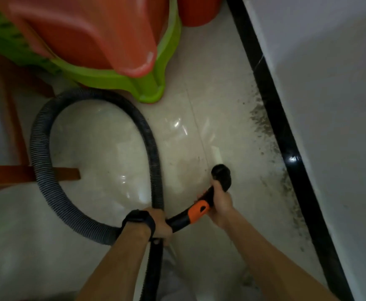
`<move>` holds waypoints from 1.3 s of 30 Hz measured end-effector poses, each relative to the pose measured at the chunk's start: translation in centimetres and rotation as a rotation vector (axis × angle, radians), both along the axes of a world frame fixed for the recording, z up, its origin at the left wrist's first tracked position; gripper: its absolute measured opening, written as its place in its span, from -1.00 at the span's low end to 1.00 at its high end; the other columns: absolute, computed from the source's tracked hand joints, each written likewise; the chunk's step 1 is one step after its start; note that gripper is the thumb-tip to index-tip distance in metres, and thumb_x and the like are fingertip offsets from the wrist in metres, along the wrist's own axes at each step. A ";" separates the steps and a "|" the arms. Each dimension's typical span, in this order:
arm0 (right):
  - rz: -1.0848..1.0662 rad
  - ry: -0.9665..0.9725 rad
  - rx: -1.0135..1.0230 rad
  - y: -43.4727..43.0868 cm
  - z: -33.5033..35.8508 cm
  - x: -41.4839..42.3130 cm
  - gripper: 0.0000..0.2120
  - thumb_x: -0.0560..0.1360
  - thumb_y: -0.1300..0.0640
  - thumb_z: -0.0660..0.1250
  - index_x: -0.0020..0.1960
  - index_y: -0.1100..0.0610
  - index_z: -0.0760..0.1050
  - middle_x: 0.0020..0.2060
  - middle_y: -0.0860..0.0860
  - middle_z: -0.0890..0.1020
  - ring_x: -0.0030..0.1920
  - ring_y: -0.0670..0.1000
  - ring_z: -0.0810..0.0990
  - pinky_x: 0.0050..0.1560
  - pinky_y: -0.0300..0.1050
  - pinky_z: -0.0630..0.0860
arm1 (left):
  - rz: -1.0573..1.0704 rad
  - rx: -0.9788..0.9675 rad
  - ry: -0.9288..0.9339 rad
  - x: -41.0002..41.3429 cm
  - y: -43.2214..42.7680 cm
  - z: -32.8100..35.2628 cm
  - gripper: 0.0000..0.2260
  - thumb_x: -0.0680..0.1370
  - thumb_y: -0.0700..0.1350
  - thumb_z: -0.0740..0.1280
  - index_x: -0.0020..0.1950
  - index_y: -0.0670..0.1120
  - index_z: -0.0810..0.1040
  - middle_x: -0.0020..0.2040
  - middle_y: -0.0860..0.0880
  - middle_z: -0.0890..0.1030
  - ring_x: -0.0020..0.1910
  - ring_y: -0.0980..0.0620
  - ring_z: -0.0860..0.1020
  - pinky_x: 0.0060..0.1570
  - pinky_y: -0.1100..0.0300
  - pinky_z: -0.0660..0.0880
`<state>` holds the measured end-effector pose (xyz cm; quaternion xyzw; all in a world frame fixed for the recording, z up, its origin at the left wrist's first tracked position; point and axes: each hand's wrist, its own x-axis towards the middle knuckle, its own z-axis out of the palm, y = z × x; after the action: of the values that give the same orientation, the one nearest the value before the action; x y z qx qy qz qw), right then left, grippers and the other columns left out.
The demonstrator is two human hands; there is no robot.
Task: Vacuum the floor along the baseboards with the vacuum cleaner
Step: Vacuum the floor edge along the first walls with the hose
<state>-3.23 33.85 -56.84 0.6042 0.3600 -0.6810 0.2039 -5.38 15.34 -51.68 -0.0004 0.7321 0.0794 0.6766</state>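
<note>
Dusty floor (232, 118) by baseboard (286, 135), both hands gripping vacuum handle (196, 212)

An open strip of glossy pale tiled floor (199, 118) runs between the glossy black baseboard (273, 109) on the right and the stacked orange and green plastic stools (103, 53) at upper left; the nearest green stool leg narrows that strip at its far end. Left of it, the looped grey ribbed vacuum hose (42, 153) lies across the floor, ringing a bare patch, and brown wooden furniture legs (10, 127) block the far left.
</note>
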 end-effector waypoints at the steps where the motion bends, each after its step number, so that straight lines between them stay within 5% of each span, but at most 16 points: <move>1: 0.002 -0.002 -0.015 -1.2 -1.0 0.7 -0.80 0.68 0.12 0.30 0.00 0.25 0.43 -0.34 0.13 0.49 -0.36 0.13 0.53 -0.23 0.12 0.59 | -0.002 0.000 -0.051 0.0 -0.4 -0.9 -0.66 0.30 0.02 0.51 0.03 -0.06 0.66 -0.09 -0.04 0.70 -0.09 -0.02 0.66 -0.09 0.15 0.60; 7: 0.123 0.155 0.065 -3.6 -4.7 -2.6 -0.80 0.67 0.11 0.30 -0.07 0.21 0.43 -0.35 0.12 0.49 -0.42 0.10 0.56 -0.32 0.06 0.63 | 0.078 0.048 -0.026 -2.7 -1.0 -4.5 -0.63 0.31 0.00 0.53 0.08 -0.08 0.67 0.00 -0.04 0.68 -0.04 -0.01 0.65 0.00 0.14 0.60; 16: 0.270 0.326 0.202 -6.4 -7.6 -10.6 -0.71 0.64 0.03 0.31 0.20 0.25 0.47 -0.34 0.12 0.57 -0.45 0.13 0.61 -0.34 0.06 0.65 | 0.198 0.071 0.157 -6.7 -1.0 -7.1 -0.86 0.11 -0.16 0.39 -0.35 -0.10 0.60 -0.31 -0.10 0.64 -0.35 -0.06 0.58 -0.28 0.15 0.52; 20: 0.216 0.199 0.271 -8.9 -7.3 -4.3 -0.73 0.58 -0.02 0.35 -0.11 0.20 0.55 -0.37 0.12 0.65 -0.26 0.29 0.72 -0.12 0.34 0.68 | 0.166 -0.036 -0.062 -3.3 -3.3 -5.6 -0.92 0.23 -0.23 0.40 -0.31 -0.17 0.63 -0.32 -0.13 0.63 -0.39 -0.05 0.56 -0.30 0.20 0.49; 24: 0.126 0.052 0.238 -8.0 -6.5 3.0 -0.60 0.65 -0.03 0.32 0.04 0.36 0.58 -0.33 0.15 0.70 -0.29 0.22 0.73 -0.23 0.05 0.68 | -0.082 -0.046 -0.147 -0.5 -3.1 -5.5 -0.75 0.25 -0.08 0.52 -0.10 -0.12 0.72 -0.10 -0.07 0.72 -0.14 -0.04 0.66 -0.05 0.10 0.60; 26: 0.128 0.087 0.241 -8.2 -6.5 2.6 -0.62 0.65 0.00 0.32 0.09 0.38 0.55 -0.35 0.14 0.67 -0.40 0.14 0.69 -0.37 -0.10 0.60 | -0.115 -0.043 -0.073 -0.5 -3.3 -5.3 -0.66 0.29 -0.02 0.55 0.03 -0.09 0.71 0.03 -0.05 0.70 -0.01 -0.03 0.66 0.03 0.11 0.60; 28: 0.195 0.133 0.289 -9.2 -6.6 0.1 -0.72 0.65 0.07 0.31 -0.07 0.28 0.54 -0.35 0.13 0.63 -0.48 0.02 0.63 -0.45 -0.20 0.56 | -0.013 -0.012 -0.008 -1.6 -3.8 -4.4 -0.66 0.37 -0.05 0.52 0.12 -0.08 0.65 0.08 -0.04 0.66 -0.06 0.00 0.62 -0.11 0.19 0.61; 30: 0.315 0.186 0.294 -11.2 -6.8 -2.0 -0.75 0.63 0.05 0.33 -0.09 0.23 0.57 -0.23 0.18 0.68 -0.34 0.05 0.68 -0.25 -0.04 0.68 | 0.264 0.074 0.016 -3.2 -4.3 -3.5 -0.60 0.45 -0.12 0.45 0.28 -0.01 0.53 0.15 -0.02 0.58 -0.06 0.03 0.56 -0.22 0.27 0.53; 33: 0.522 0.194 0.255 -13.2 -7.8 -3.1 -0.65 0.59 -0.02 0.34 0.13 0.26 0.62 -0.05 0.22 0.72 -0.08 0.21 0.72 0.01 0.21 0.68 | 0.493 0.188 0.361 -5.8 -5.1 -4.2 -0.47 0.50 -0.07 0.36 0.45 0.18 0.38 0.36 -0.04 0.44 0.24 -0.04 0.45 0.08 0.24 0.40; 36: 0.729 0.241 0.276 -13.3 -7.4 -4.3 -0.50 0.54 -0.10 0.32 0.29 0.27 0.50 0.05 0.20 0.69 0.00 0.21 0.71 0.05 0.20 0.68 | 0.188 0.095 0.571 -6.8 -5.2 -6.2 -0.55 0.56 0.08 0.17 0.45 0.34 0.31 0.53 0.01 0.20 0.46 -0.09 0.22 0.42 0.05 0.22; 39: 0.923 0.287 0.410 -11.7 -6.8 -6.4 -0.41 0.52 -0.20 0.30 0.26 0.28 0.37 0.07 0.16 0.64 -0.07 0.20 0.69 -0.07 -0.03 0.67 | -0.190 -0.068 0.764 -6.8 -6.0 -8.1 -0.60 0.60 0.15 0.04 0.44 0.37 0.30 0.53 -0.06 0.18 0.47 -0.12 0.16 0.42 -0.14 0.14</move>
<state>-9.67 22.16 -63.61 0.3109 0.7389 -0.5117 0.3090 -12.22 9.36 -59.83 0.0745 0.9301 -0.0133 0.3594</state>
